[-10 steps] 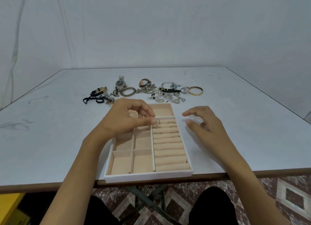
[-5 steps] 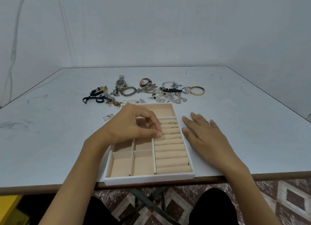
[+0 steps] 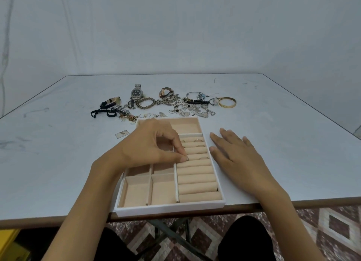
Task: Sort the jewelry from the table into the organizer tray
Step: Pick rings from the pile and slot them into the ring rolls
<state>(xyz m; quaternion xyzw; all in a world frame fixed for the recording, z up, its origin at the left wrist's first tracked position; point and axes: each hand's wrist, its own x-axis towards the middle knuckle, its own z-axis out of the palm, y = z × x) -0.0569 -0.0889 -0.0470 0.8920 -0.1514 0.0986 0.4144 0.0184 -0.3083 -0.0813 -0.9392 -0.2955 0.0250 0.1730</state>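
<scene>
A white organizer tray (image 3: 170, 209) with beige lining sits at the table's near edge. Its right half holds rows of ring rolls (image 3: 197, 180); several rings stand in the far slots. My left hand (image 3: 154, 145) hovers over the tray and pinches a small ring (image 3: 187, 158) between thumb and forefinger, pushing it into a slot at the rolls' left end. My right hand (image 3: 236, 153) lies flat with straight fingers on the table, against the tray's right wall. Beyond the tray lies a jumble of jewelry: a steel watch (image 3: 136, 92), a beaded bracelet (image 3: 145, 103), a gold bangle (image 3: 227, 102), chains and earrings.
A small flat tag (image 3: 122, 134) lies left of the tray's far corner. A black strap and watch (image 3: 109, 104) sit at the pile's left end. The grey table (image 3: 58, 163) ends close to my body; patterned floor and a yellow object show below.
My left hand brought the ring down from above the tray into a slot of the ring rolls. My right hand dropped from a raised, curled pose to lie flat beside the tray.
</scene>
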